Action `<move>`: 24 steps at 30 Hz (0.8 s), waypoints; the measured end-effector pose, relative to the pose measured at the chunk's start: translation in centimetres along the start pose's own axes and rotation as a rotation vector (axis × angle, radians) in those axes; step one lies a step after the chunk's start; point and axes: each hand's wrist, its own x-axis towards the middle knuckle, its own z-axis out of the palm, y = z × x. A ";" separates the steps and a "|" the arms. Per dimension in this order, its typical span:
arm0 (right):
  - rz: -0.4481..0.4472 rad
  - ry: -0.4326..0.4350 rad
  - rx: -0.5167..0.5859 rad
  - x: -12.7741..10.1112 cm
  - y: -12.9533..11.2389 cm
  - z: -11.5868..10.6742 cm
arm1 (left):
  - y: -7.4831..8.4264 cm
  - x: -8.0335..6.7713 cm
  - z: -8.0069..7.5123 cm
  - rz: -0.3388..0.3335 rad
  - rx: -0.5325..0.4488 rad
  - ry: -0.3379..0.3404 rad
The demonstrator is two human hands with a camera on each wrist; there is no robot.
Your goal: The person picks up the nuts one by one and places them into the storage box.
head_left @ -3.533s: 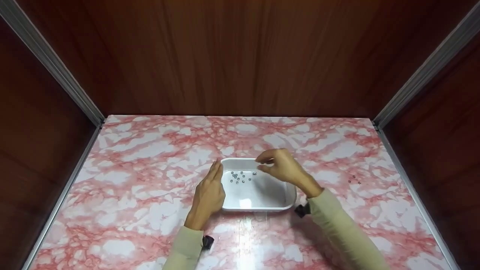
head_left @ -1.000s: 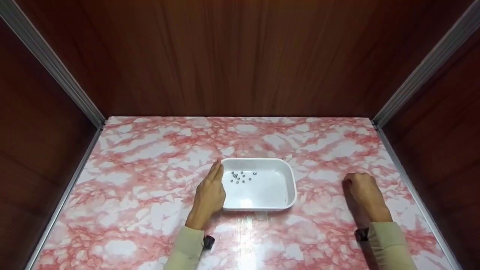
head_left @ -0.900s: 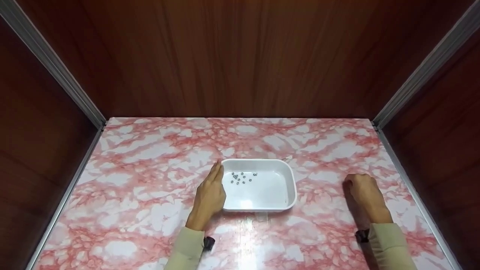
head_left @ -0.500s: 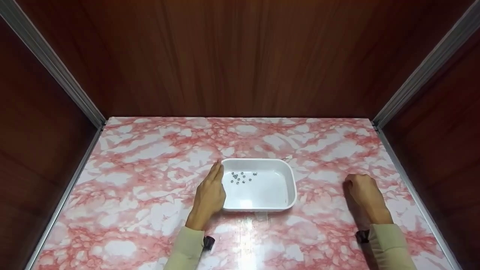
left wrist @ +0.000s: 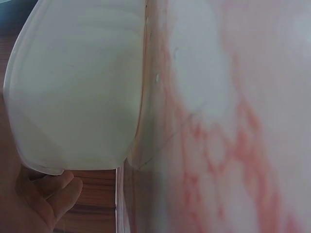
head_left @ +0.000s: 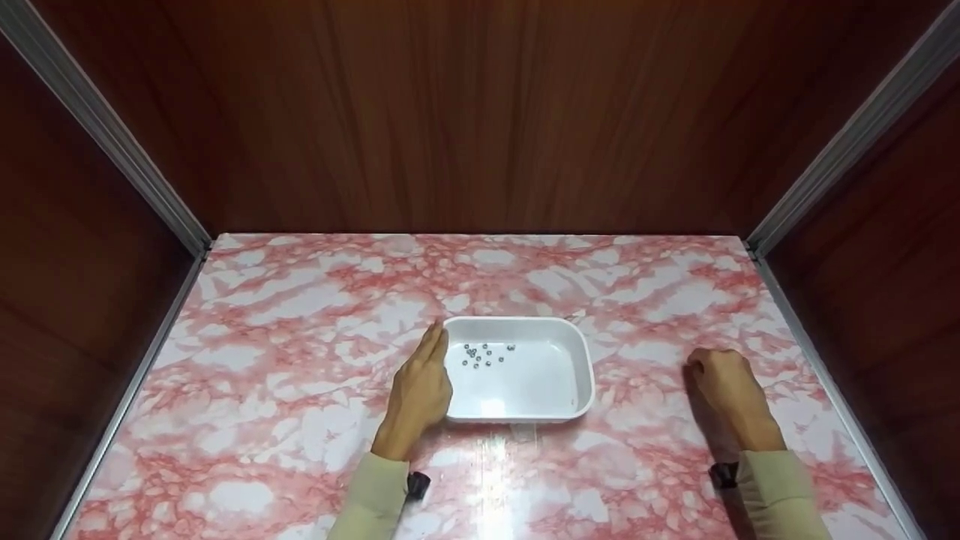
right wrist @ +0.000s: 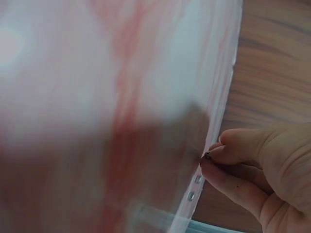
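My left hand (head_left: pixel 420 390) lies flat on the desk (head_left: pixel 300 315), with its fingers straight and held close together. The side of my left hand touches the left wall of the white tray (head_left: pixel 581 360). In the left wrist view, my fingers (left wrist: pixel 53 194) lie right beside the tray's (left wrist: pixel 73 97) round white wall.

The tray sits in the middle of the pink and white desk. A small bunch of tiny metal nuts (head_left: pixel 484 355) lies inside the tray, near its far left corner. They are close together, but I cannot tell if they touch each other.

My right hand (head_left: pixel 724 386) is on the desk, well apart from the tray, off to its right. The fingers of my right hand are curled down to the desk. In the right wrist view, my thumb and first finger are pinching one tiny nut (right wrist: pixel 208 156) at their tips (right wrist: pixel 214 167). Two more tiny nuts (right wrist: pixel 194 187) lie on the desk just beside those fingertips.

A dark wood wall (head_left: pixel 480 112) stands behind the desk. Metal rails (head_left: pixel 105 127) run along the desk's left and right sides.
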 end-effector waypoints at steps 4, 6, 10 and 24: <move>0.017 -0.022 0.024 0.3 -1.0 -0.2 | 0.1 0.1 -0.1 0.001 -0.004 0.001; 0.013 -0.030 0.027 0.6 -1.5 -0.3 | 0.2 0.1 -0.2 -0.001 -0.009 -0.004; -0.035 -0.016 0.024 1.2 -2.8 -0.5 | 0.3 0.2 -0.3 -0.008 -0.014 -0.017; -0.092 0.029 0.231 3.5 -9.1 -0.6 | 0.2 -0.1 -0.3 -0.015 -0.012 -0.014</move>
